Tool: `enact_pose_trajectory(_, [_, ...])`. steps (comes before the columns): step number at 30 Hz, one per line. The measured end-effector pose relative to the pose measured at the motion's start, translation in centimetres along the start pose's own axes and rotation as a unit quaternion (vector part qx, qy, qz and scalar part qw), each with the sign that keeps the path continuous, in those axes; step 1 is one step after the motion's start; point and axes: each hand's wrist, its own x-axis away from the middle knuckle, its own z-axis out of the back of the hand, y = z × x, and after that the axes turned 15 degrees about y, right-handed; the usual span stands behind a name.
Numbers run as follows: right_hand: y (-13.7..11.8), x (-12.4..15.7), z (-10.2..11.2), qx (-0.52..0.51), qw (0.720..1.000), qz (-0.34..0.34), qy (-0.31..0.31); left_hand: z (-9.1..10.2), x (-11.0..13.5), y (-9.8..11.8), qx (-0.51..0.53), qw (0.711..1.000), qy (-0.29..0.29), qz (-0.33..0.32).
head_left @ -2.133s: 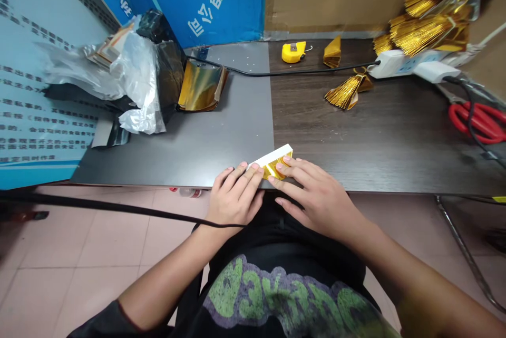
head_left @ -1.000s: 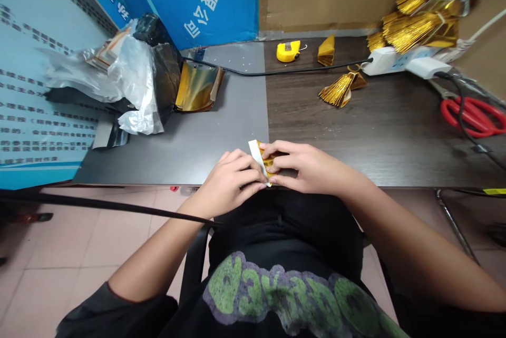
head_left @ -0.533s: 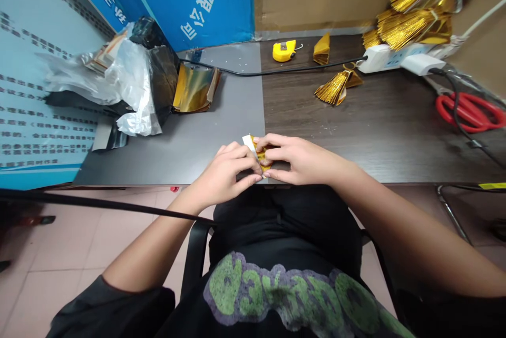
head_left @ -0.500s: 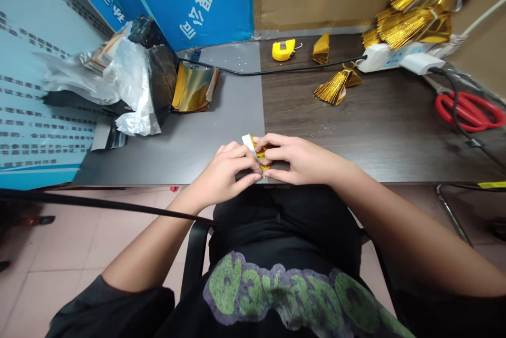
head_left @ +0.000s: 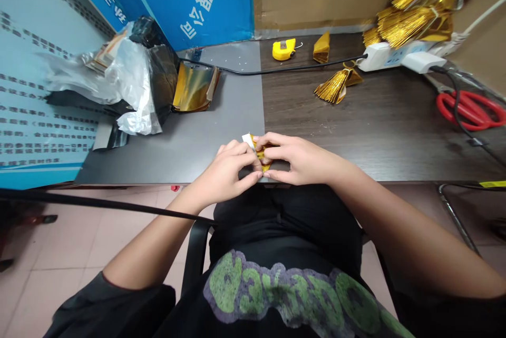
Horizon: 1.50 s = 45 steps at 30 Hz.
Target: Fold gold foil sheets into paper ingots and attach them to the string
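A small piece of gold foil paper (head_left: 267, 167) with a white strip (head_left: 248, 140) along its left side lies at the front edge of the desk. My left hand (head_left: 233, 169) pinches it from the left, thumb and fingertips at its lower end. From the other side my right hand (head_left: 292, 158) presses on it with bent fingers, its thumb close to the left thumb. The fingers cover most of the foil, so its folds are hard to make out.
Gold foil sheets (head_left: 193, 87) lie beside a crumpled plastic bag (head_left: 134, 74) at left. At the back are a yellow tape measure (head_left: 283, 49), a folded gold piece (head_left: 321, 48), a gold tassel (head_left: 334, 86) and a black cable (head_left: 253, 73). Red-handled scissors (head_left: 470, 111) and a power strip (head_left: 389, 56) sit at right.
Both hands stay on the foil in almost the same place. Only the left fingers shift very slightly; the view moves a little.
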Motion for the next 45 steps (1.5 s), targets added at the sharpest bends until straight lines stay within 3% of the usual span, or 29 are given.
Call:
enact_pose_trajectory(22, [-0.6, -0.1, -0.2, 0.013, 0.999, -0.031, 0.007, 0.0, -0.9, 0.2, -0.019, 0.997, -0.021, 0.068])
enact_pose_trajectory(29, [-0.5, -0.1, -0.2, 0.019, 0.999, -0.031, -0.006, -0.5, -0.1, -0.9, -0.073, 0.988, 0.073, 0.112])
enact_pose_trajectory(32, [-0.5, 0.0, -0.4, 0.017, 0.999, -0.031, 0.006, -0.5, 0.3, -1.6, -0.096, 0.98, 0.147, 0.098])
enact_pose_trajectory(35, [-0.2, 0.0, -0.4, 0.02, 0.999, -0.027, 0.002, -0.1, 0.3, -2.3, -0.075, 0.977, 0.194, 0.038])
enact_pose_trajectory(39, [0.4, -0.8, 0.4, 0.005, 0.999, 0.02, -0.043, 0.2, 0.0, -3.0, -0.1, 0.985, 0.119, -0.078])
enact_pose_trajectory(42, [0.8, -1.7, 1.6, 0.01, 0.993, 0.064, -0.094, 0.2, 0.0, -3.1, -0.123, 0.986, 0.058, -0.095])
enact_pose_trajectory(45, [1.0, -2.3, 2.8, 0.04, 0.989, 0.087, -0.116, 0.3, 0.2, -3.0, -0.153, 0.982, 0.04, -0.104])
